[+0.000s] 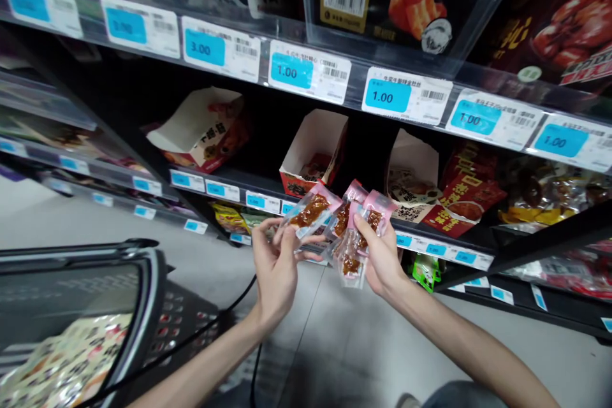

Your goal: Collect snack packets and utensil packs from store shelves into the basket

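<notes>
My left hand (276, 268) pinches one small clear snack packet (312, 209) with a pink end and brown food inside. Right beside it, my right hand (382, 255) grips several like snack packets (351, 262), fanned out and overlapping. Both hands are held close together in front of the shelf's lower edge. Just behind them stands an open white and red display box (313, 146) with a few packets low inside. To its right, another open box (414, 169) leans with packets in it.
A grey shopping basket (162, 312) with a patterned cream bag (71, 363) inside stands at lower left. A dark cord (239, 298) runs past my left arm. Price labels line the upper shelf edge (358, 92). A third open box (205, 131) sits further left on the shelf.
</notes>
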A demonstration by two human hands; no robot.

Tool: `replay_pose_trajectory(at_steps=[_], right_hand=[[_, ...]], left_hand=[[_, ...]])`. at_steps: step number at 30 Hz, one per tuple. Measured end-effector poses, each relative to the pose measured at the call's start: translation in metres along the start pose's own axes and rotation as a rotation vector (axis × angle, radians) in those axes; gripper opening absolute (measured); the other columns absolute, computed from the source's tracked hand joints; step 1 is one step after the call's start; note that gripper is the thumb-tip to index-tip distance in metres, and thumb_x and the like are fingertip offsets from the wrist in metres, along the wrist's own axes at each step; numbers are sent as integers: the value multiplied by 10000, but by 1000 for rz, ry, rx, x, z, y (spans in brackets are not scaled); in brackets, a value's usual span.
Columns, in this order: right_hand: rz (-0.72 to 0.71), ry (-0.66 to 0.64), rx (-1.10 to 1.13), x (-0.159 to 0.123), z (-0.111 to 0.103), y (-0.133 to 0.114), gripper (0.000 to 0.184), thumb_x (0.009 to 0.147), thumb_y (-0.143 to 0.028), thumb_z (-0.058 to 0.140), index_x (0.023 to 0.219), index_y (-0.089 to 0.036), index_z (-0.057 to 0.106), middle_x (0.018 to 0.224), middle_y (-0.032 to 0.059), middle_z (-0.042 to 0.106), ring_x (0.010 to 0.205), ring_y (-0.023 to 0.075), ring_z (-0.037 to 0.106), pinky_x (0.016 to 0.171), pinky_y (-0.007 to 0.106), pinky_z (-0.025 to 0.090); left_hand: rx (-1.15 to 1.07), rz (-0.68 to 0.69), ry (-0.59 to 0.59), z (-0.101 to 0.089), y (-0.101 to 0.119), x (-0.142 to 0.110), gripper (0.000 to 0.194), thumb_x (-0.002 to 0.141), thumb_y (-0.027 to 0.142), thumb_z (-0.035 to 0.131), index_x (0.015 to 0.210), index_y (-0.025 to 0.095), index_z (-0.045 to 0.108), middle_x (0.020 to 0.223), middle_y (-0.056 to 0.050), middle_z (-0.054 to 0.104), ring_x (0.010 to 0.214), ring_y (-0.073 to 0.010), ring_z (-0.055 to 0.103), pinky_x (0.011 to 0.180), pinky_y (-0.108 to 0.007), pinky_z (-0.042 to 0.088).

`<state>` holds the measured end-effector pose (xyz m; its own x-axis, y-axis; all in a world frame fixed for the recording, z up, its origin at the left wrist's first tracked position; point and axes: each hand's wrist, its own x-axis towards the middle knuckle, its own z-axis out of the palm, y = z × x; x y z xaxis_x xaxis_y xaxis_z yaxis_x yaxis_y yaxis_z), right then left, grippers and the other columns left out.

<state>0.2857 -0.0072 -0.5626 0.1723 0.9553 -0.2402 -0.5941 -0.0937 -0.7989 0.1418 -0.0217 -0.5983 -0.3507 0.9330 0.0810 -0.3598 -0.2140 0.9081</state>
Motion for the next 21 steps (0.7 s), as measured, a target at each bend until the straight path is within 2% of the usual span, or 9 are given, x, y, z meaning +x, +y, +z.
replay_pose_trajectory(at_steps=[3,5,11,15,18,21], right_hand=[[39,15,11,-1,1,-4,596,634,-316,938,1148,-234,649,1183,49,760,1052,264,727,872,401,632],[40,27,9,-1,2,-7,595,621,-323,943,1134,-230,657,1184,55,761,1051,276,729,856,405,634],[-8,37,-3,-1,2,-8,589,647,-293,922,1169,-234,656,1212,37,756,1167,265,694,968,393,596],[19,26,-40,-2,1,-6,544,670,-307,915,1144,-236,657,1195,33,761,1127,262,709,928,388,607],[-2,6,-76,-4,1,-3,517,678,-313,913,1125,-232,666,1127,38,778,1125,271,709,904,390,614],[-24,-42,-86,-9,1,1,521,689,-316,911,1147,-236,676,1084,32,789,1154,267,701,945,394,608]], left_hand=[[-4,30,6,1,2,0,343,910,353,691,1149,317,447,957,61,601,624,-87,704,550,-205,609],[-8,41,3,2,3,-1,278,912,364,683,1107,289,498,986,45,590,664,-99,720,574,-226,626],[20,21,-22,0,0,-1,189,894,377,707,977,216,652,1041,-5,589,752,-144,733,621,-273,656],[150,45,-102,-4,-3,-4,221,928,388,653,889,185,731,1104,-44,599,873,-178,723,718,-308,673],[230,70,-159,-3,0,-6,261,937,407,638,979,193,782,1203,-71,597,1015,-218,699,806,-342,671],[363,122,-221,0,5,-8,315,947,428,628,1130,214,770,1228,-91,611,1062,-235,685,831,-359,657]])
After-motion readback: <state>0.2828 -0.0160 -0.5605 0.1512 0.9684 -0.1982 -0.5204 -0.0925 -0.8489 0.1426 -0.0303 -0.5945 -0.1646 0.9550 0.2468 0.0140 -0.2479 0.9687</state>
